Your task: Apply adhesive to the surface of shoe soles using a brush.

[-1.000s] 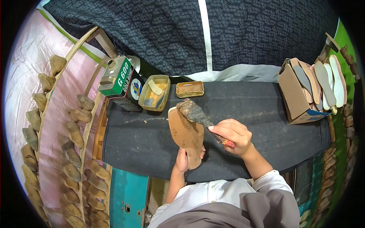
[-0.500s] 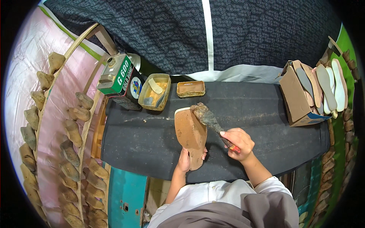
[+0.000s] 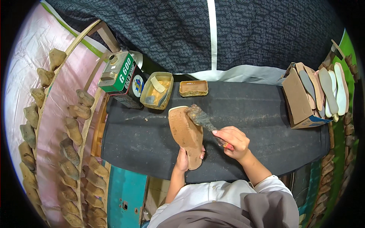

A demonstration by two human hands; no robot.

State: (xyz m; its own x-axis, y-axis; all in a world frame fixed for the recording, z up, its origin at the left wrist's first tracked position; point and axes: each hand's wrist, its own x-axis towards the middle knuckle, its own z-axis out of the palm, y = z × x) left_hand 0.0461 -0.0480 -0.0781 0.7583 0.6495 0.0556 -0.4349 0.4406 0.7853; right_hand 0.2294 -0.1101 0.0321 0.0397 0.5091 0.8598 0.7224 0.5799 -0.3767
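My left hand (image 3: 183, 159) grips the heel end of a brown shoe insole (image 3: 184, 131), thumb on top and fingers round the far edge. Its wide toe end points away from me, with a pale rim at the tip. Dark, wet-looking patches spread over the surface. In my right hand (image 3: 234, 141) is a glue brush (image 3: 203, 118) with a red-tipped handle and a dark, crusted head. The bristles touch the upper right edge of the insole.
A shallow tray of amber liquid (image 3: 193, 88) stands beyond the insole. Left of it are a plastic tub (image 3: 156, 91) with scraps and a metal can (image 3: 122, 81). A cardboard box of insoles (image 3: 300, 98) sits at the right. Racks of wooden shoe lasts (image 3: 70, 152) flank the black-covered table (image 3: 251, 110).
The insole has shifted slightly left and tilted, its toe end leaning further left. My right hand and the brush have moved left with it, the bristles staying at the insole's edge.
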